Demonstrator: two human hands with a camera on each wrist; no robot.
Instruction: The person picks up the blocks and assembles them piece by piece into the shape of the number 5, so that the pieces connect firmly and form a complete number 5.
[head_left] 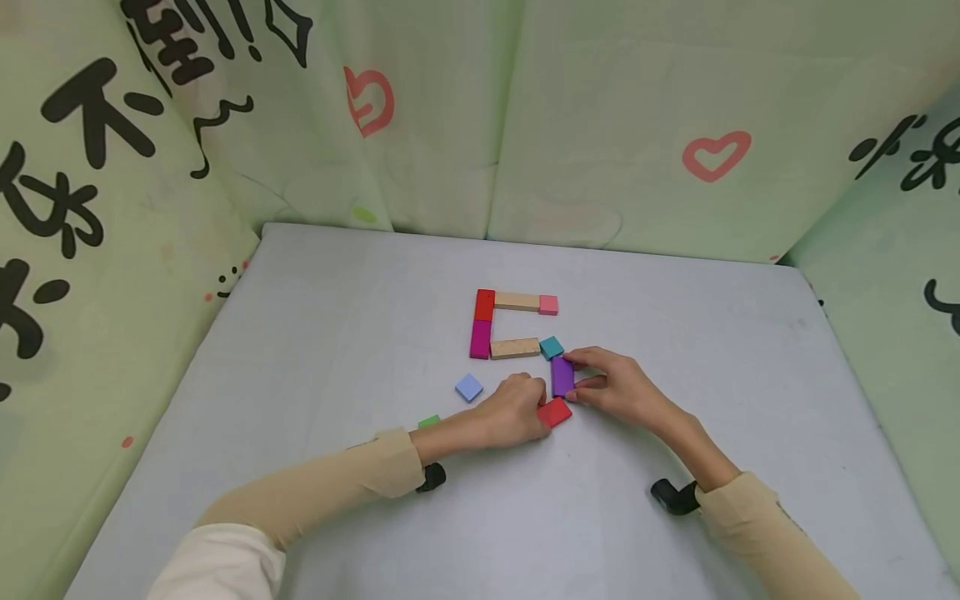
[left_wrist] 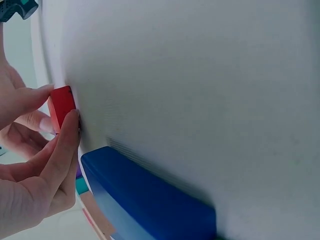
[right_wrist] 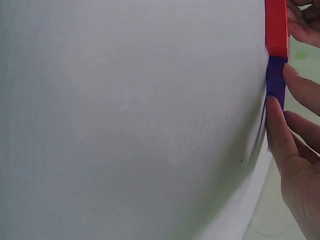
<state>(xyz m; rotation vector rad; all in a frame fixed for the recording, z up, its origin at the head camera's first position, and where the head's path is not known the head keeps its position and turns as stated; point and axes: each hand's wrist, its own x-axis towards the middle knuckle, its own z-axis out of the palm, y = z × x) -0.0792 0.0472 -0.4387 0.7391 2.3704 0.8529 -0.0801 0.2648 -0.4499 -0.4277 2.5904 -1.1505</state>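
Note:
My left hand [head_left: 513, 408] pinches a red block [head_left: 555, 412], which also shows between fingers in the left wrist view. A purple block [head_left: 562, 377] lies just beyond it, held along its right side by the thumb and fingers of my right hand [head_left: 618, 387]. In the right wrist view, the end of the red block meets the end of the purple one. A teal block [head_left: 552, 347] sits turned at an angle at the purple block's far end, beside a wooden block [head_left: 515, 348].
Further left, a magenta block [head_left: 480, 340] and a red block [head_left: 484, 305] form a line. Another wooden block [head_left: 517, 301] leads from it to a pink block [head_left: 548, 305]. A light blue block [head_left: 468, 387] and a partly hidden green block [head_left: 429, 421] lie near my left forearm.

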